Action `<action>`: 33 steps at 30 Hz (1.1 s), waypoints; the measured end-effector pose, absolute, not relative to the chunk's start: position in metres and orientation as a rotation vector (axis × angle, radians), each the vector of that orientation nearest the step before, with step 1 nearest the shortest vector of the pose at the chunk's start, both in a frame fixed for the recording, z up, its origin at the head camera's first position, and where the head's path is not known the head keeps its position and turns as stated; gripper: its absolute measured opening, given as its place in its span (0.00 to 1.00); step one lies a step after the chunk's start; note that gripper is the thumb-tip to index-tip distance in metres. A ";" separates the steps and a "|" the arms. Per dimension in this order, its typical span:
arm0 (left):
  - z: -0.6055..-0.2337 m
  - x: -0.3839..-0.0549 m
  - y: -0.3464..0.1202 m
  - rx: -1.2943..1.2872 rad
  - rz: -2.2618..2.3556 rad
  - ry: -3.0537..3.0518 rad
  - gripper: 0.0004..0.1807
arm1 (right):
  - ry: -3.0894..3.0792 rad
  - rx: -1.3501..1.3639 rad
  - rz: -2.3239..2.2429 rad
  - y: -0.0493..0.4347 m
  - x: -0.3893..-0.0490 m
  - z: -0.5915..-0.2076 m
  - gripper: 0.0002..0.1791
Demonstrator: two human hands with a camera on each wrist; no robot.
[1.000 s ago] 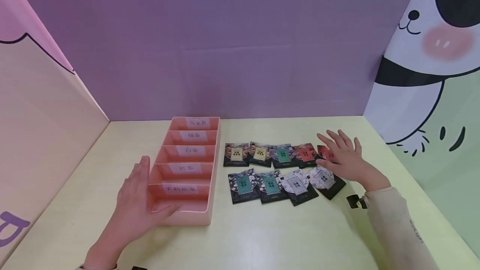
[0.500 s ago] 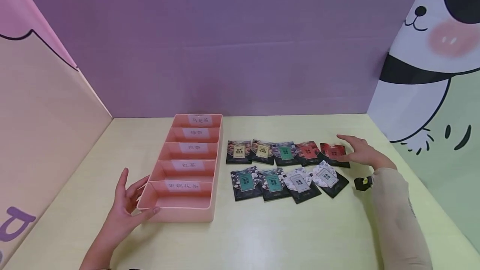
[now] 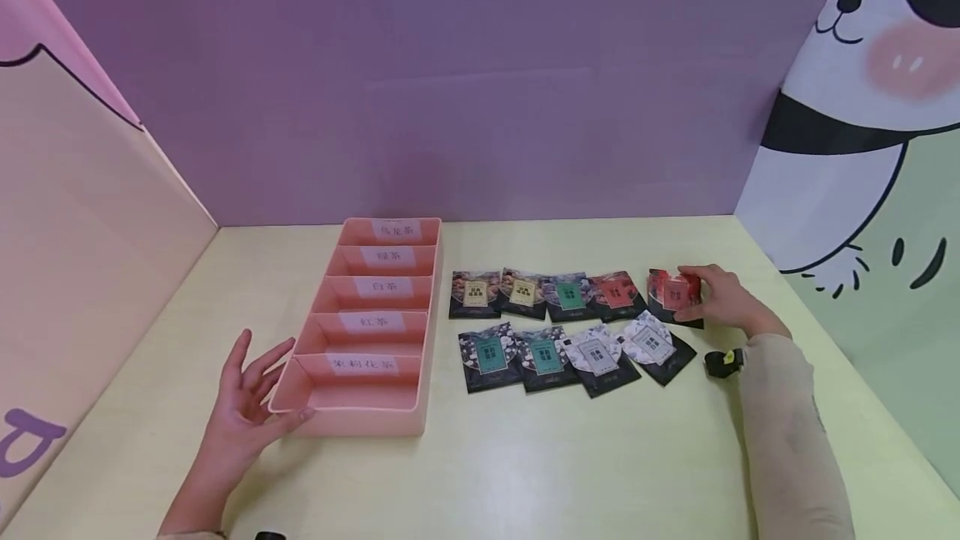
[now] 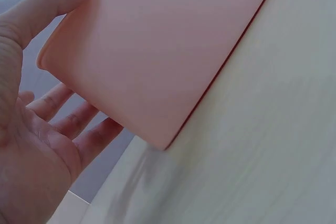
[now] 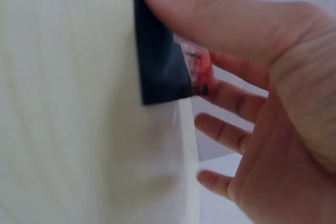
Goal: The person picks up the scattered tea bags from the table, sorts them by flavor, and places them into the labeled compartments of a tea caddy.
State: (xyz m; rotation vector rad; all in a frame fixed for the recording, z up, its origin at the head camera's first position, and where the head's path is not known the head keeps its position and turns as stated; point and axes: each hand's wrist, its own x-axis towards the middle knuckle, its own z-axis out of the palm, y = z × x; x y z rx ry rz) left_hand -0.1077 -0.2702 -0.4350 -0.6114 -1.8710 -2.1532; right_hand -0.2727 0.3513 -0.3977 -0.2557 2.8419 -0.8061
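Observation:
My right hand [image 3: 723, 304] pinches a black-and-red tea sachet [image 3: 666, 290] by its right edge, thumb in front and fingers behind. In the right wrist view, the tea sachet [image 5: 163, 61] stands tilted up near the tabletop. My left hand [image 3: 243, 407] is at the near left corner of a pink compartment box [image 3: 360, 423], fingers spread and loose. Its thumb touches the front wall of the box [image 4: 136, 51], while the other fingers lie along the left side, partly hidden. Paper labels with Chinese writing mark the box's compartments.
Several more tea sachets lie in two rows right of the box, among them a red one [image 3: 617, 294], a green-labelled one [image 3: 490, 357] and a white-patterned one [image 3: 660, 346]. A purple wall [image 3: 480, 82] closes off the table's back.
My right hand has come down onto the far-right red sachet, pinched it and raised it slightly. My left hand has drawn back from over the near compartment to the box's corner.

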 end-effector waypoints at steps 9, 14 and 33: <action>-0.434 -0.115 -0.274 -0.638 -2.212 -1.821 0.60 | 2.889 -0.166 -0.965 0.357 -0.270 -0.385 0.37; -0.436 -0.116 -0.276 -0.718 -2.274 -1.737 0.57 | 2.903 -0.160 -1.037 0.359 -0.266 -0.376 0.32; -0.447 -0.113 -0.280 -0.748 -2.323 -1.739 0.52 | 3.143 -0.234 -1.224 0.311 -0.252 -0.343 0.30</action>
